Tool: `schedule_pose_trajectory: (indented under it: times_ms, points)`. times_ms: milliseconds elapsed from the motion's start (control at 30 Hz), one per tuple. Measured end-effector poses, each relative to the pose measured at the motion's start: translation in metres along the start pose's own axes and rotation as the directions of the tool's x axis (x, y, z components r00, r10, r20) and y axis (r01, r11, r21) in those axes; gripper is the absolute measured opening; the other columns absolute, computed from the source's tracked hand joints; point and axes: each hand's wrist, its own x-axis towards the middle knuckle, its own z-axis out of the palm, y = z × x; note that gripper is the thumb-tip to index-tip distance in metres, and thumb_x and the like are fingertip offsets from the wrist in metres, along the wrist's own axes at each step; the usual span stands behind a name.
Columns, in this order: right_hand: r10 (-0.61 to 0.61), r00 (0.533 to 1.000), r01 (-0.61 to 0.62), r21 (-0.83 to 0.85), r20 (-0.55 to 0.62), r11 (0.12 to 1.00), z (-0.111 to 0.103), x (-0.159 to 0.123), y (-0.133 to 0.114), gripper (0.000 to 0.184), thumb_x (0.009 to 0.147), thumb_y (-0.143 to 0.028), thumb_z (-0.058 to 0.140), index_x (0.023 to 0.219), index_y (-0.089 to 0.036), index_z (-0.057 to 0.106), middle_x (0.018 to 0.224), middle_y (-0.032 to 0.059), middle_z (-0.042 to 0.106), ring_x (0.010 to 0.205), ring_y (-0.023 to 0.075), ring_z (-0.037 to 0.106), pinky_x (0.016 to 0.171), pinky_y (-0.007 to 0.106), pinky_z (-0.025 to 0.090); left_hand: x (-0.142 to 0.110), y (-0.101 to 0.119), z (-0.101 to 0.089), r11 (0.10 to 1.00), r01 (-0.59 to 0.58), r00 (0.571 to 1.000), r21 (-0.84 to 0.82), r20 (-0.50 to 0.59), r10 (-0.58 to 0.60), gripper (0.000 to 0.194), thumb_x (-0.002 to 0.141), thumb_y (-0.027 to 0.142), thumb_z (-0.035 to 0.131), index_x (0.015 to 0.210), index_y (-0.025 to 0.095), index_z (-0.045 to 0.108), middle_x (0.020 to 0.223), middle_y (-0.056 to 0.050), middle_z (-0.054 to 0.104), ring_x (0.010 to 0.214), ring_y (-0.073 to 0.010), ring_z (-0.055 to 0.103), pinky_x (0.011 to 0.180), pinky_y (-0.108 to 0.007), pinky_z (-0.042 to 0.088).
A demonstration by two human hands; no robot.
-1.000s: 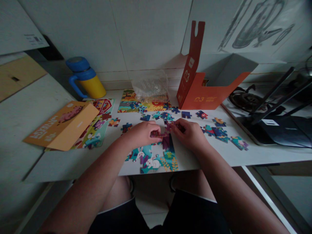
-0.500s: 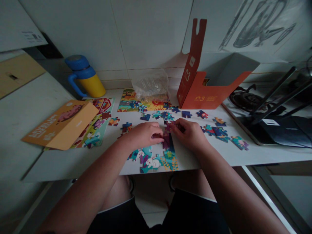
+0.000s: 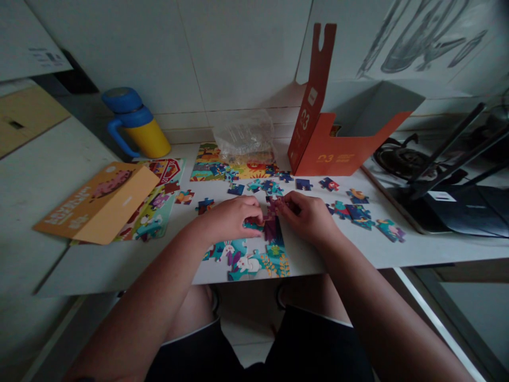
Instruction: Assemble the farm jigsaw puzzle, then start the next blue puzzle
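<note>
In the head view, a partly joined jigsaw puzzle (image 3: 248, 263) with white rabbits and teal ground lies at the table's front edge. Its right side runs up in a column of purple pieces (image 3: 272, 231). My left hand (image 3: 233, 216) is curled just left of that column, with a teal and reddish puzzle piece (image 3: 253, 226) showing at its fingertips. My right hand (image 3: 306, 215) pinches the edge of a purple puzzle piece (image 3: 274, 205) at the column's top. The fingers partly cover both pieces.
Loose puzzle pieces (image 3: 304, 184) lie behind and right of my hands. An orange box (image 3: 334, 159), a plastic bag (image 3: 244, 135) and a blue-yellow flask (image 3: 147, 135) stand at the back. A yellow envelope-like packet (image 3: 99, 204) sits left; a black router (image 3: 469, 209) is right.
The teal and reddish piece now shows under my left fingertips, where it was not visible before. My right hand stays at the purple piece, almost unmoved. The view has shifted slightly.
</note>
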Motion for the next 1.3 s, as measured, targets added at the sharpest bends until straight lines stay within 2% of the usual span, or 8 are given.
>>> schedule_pose_trajectory:
  times_ms: [300,567,667,767,833,967,1100,1300]
  points:
    - [-0.009,1.0,0.01,-0.01,0.011,1.0,0.001,-0.001,0.0,0.035,0.104,-0.049,0.06,0.082,-0.022,0.065,0.064,-0.0013,0.06,0.056,0.0134,0.046,0.058,0.03,0.03,0.001,-0.003,0.002,1.0,0.001,1.0,0.01,0.02,-0.002,0.019,0.091,0.036,0.084,0.105,0.025,0.08,0.114,-0.006,0.07,0.104,-0.0227,0.067,0.094,-0.036,0.051]
    - [-0.007,0.999,0.007,0.003,0.054,1.0,0.001,-0.001,0.0,0.033,0.103,-0.05,0.061,0.086,-0.022,0.068,0.065,-0.0015,0.062,0.054,0.0124,0.046,0.056,0.029,0.032,0.001,-0.002,0.002,1.0,-0.002,1.0,0.005,0.015,0.002,0.014,0.091,0.033,0.084,0.101,0.025,0.081,0.109,-0.005,0.069,0.101,-0.021,0.067,0.092,-0.034,0.051]
    - [-0.009,0.999,0.009,-0.001,0.051,1.0,0.001,-0.001,-0.001,0.034,0.103,-0.05,0.061,0.084,-0.022,0.067,0.063,-0.0018,0.06,0.054,0.0121,0.044,0.055,0.03,0.031,-0.001,-0.001,0.0,1.0,-0.026,1.0,0.0,0.005,0.026,0.008,0.097,0.03,0.075,0.101,0.024,0.081,0.111,-0.006,0.07,0.101,-0.0203,0.067,0.093,-0.034,0.051]
    - [0.005,0.999,-0.005,0.009,0.045,1.0,0.0,-0.001,-0.002,0.036,0.104,-0.053,0.06,0.085,-0.022,0.068,0.064,-0.0005,0.061,0.055,0.013,0.047,0.055,0.031,0.031,-0.006,-0.002,-0.009,1.0,-0.012,0.997,0.004,-0.072,0.012,0.019,0.101,0.018,0.06,0.105,0.023,0.078,0.11,-0.006,0.071,0.099,-0.0186,0.067,0.092,-0.033,0.051]
    - [0.019,0.999,-0.02,0.019,0.045,1.0,0.0,-0.001,-0.002,0.038,0.104,-0.054,0.059,0.088,-0.022,0.071,0.064,0.0001,0.062,0.055,0.0137,0.048,0.056,0.031,0.031,-0.009,-0.004,-0.017,0.999,0.031,0.991,0.03,-0.133,-0.026,0.023,0.098,0.014,0.057,0.105,0.022,0.077,0.105,-0.005,0.072,0.096,-0.0185,0.067,0.089,-0.033,0.051]
    - [0.015,0.998,-0.016,0.019,0.056,1.0,0.0,-0.001,-0.002,0.037,0.104,-0.054,0.06,0.089,-0.022,0.071,0.065,-0.0003,0.062,0.055,0.0134,0.048,0.056,0.031,0.032,-0.013,-0.009,-0.027,0.995,0.083,0.988,0.062,-0.134,-0.074,0.015,0.097,0.019,0.061,0.099,0.021,0.076,0.095,-0.004,0.073,0.087,-0.0179,0.065,0.081,-0.032,0.049]
    - [-0.01,0.999,0.008,0.04,0.052,0.999,0.0,-0.001,-0.002,0.036,0.104,-0.051,0.06,0.087,-0.021,0.07,0.065,-0.001,0.06,0.057,0.0134,0.047,0.058,0.031,0.033,-0.012,-0.011,-0.024,0.996,0.076,0.994,0.054,-0.086,-0.072,0.014,0.098,0.022,0.062,0.096,0.021,0.076,0.093,-0.004,0.073,0.086,-0.0175,0.066,0.081,-0.031,0.049]
    - [0.028,0.993,-0.052,0.213,0.114,0.976,0.001,0.004,-0.003,0.034,0.103,-0.052,0.061,0.092,-0.021,0.071,0.076,0.002,0.069,0.067,0.0164,0.056,0.062,0.03,0.04,-0.013,-0.019,-0.023,0.984,0.145,0.986,0.105,-0.101,-0.134,0.011,0.095,0.02,0.065,0.092,0.022,0.075,0.088,-0.002,0.071,0.082,-0.0177,0.064,0.077,-0.031,0.045]
